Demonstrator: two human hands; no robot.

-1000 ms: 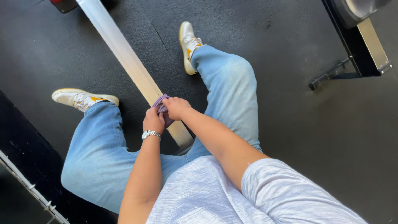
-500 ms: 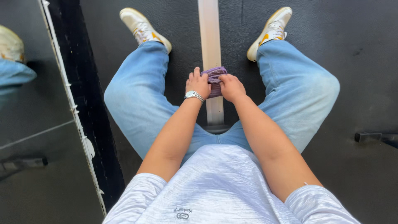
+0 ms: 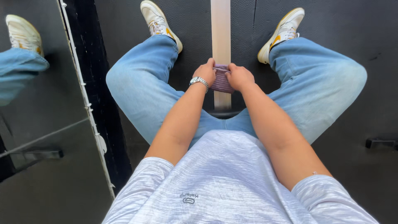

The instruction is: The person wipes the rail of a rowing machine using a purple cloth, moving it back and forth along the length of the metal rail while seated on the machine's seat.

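Note:
A purple cloth (image 3: pixel 222 83) is pressed around a long pale metal bar (image 3: pixel 220 29) that runs from between my legs toward the top of the view. My left hand (image 3: pixel 205 74), with a silver watch on its wrist, grips the cloth's left side. On the cloth's right side, my right hand (image 3: pixel 239 77) holds it too. Both hands sit close together on the bar, just beyond my knees. I wear light blue jeans and white-and-yellow sneakers (image 3: pixel 159 23), feet spread on either side of the bar.
The floor is dark rubber matting (image 3: pixel 348 25). A mirror panel (image 3: pixel 37 124) with a white-edged frame stands at the left and reflects one shoe and leg. A dark metal foot (image 3: pixel 379 143) of some equipment pokes in at the right edge.
The view has swung so the bar now runs straight up instead of diagonally. Both hands stay on the purple cloth, which has slid slightly along the bar toward me.

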